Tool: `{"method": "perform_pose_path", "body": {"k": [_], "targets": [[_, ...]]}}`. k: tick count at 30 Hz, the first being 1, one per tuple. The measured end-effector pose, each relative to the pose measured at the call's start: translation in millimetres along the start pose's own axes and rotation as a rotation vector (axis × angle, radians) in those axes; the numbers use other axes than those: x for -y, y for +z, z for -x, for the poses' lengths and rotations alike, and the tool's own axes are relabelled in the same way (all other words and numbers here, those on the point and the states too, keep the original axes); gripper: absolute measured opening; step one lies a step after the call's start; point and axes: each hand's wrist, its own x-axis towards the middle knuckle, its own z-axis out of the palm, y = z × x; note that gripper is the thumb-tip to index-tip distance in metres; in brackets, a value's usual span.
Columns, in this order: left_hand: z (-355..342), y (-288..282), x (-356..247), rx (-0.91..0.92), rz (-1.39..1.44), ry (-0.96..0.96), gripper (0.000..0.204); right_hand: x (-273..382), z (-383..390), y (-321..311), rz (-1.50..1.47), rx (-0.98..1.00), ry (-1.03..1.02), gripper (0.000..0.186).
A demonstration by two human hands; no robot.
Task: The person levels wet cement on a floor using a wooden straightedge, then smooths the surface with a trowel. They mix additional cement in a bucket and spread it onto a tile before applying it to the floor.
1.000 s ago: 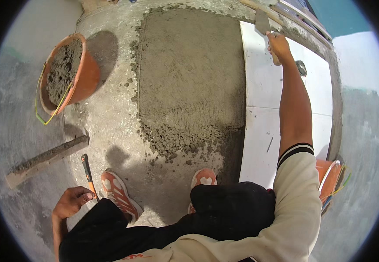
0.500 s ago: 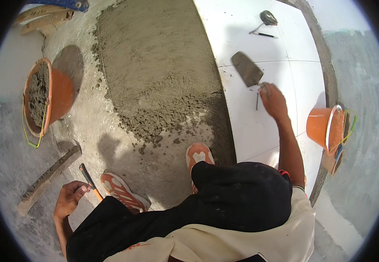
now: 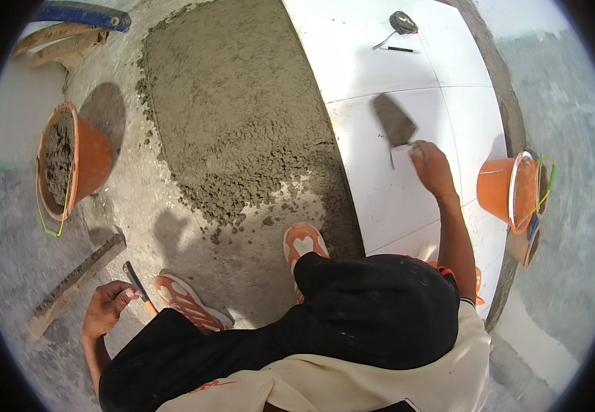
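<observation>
My right hand (image 3: 433, 168) grips a trowel (image 3: 395, 120) by its handle, its metal blade low over the white tiles (image 3: 349, 137). My left hand (image 3: 105, 309) is curled beside my left knee, next to a black and orange tool handle (image 3: 133, 277); I cannot make out whether it holds anything. Grey mortar (image 3: 229, 103) covers a long strip left of the tiles, crumbly at its near edge. An orange bucket of mortar (image 3: 95, 158) with a yellow handle stands at the left. A tape measure (image 3: 402, 23) and a black pen (image 3: 400, 49) lie on the far tiles.
A second orange bucket (image 3: 496, 189) is at the right by the wall (image 3: 562, 103). A coated board (image 3: 78, 281) lies at the lower left. Wooden pieces (image 3: 71, 48) and a blue long tool (image 3: 85, 15) lie at the back left. My shoes stand on the bare floor (image 3: 242, 275).
My right hand has come down and back with the trowel from the far end of the tiles. The view has shifted, showing more of the right bucket. My left hand stays by my knee.
</observation>
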Motion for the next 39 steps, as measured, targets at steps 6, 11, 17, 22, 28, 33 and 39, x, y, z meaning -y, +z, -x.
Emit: {"method": "perform_pose_path", "body": {"k": [6, 11, 17, 22, 28, 33, 39], "targets": [[7, -1, 12, -0.019, 0.037, -0.025, 0.047, 64, -41, -33, 0.154, 0.057, -0.182, 0.026], [4, -2, 11, -0.011, 0.044, -0.085, 0.044, 61, -91, -48, 0.353, -0.034, -0.323, 0.021], [-10, -7, 7, 0.01, 0.052, -0.124, 0.039, 78, -130, -39, 0.383, 0.034, -0.463, 0.019], [-23, -8, -4, 0.043, 0.042, -0.162, 0.039, 78, -132, -41, 0.382, 0.061, -0.46, 0.023], [-35, -10, -8, 0.05, 0.036, -0.185, 0.039, 68, -134, -43, 0.415, 0.029, -0.433, 0.026], [-44, -12, -13, 0.055, 0.064, -0.174, 0.039, 12, -128, -72, 0.557, 0.063, -0.353, 0.027], [-43, -12, -8, 0.056, 0.09, -0.152, 0.037, -40, -89, -134, 0.806, -0.119, -0.057, 0.024]]}}
